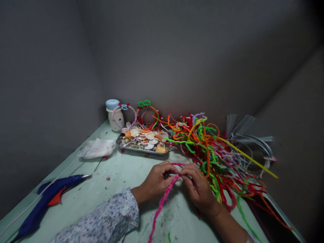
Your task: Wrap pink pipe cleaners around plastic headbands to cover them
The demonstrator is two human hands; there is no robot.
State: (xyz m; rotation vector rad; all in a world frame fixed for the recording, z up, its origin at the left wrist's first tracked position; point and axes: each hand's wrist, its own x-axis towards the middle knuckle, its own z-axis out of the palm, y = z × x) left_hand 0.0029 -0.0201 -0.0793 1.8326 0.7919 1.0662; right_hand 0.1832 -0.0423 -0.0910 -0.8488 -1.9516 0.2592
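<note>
A fuzzy bright pink pipe cleaner (162,203) runs from between my fingertips down toward the front edge of the view, and a short pink stretch shows behind my hands. My left hand (160,179) pinches it from the left, along with a thin pale strip near the fingertips. From the right, my right hand (197,185) closes thumb and fingers on the pink pipe cleaner at the same spot. The fingertips of both hands almost touch. Just right of my right hand lies a tangled heap of coloured pipe cleaners (210,148).
A metal tray (141,150) of shells stands behind my hands, with decorated hoops (124,107) above it. Further left are a white jar (115,119), a plastic packet (98,148) and a blue glue gun (50,199) with a cord. Pale wire coils (263,145) lie at right.
</note>
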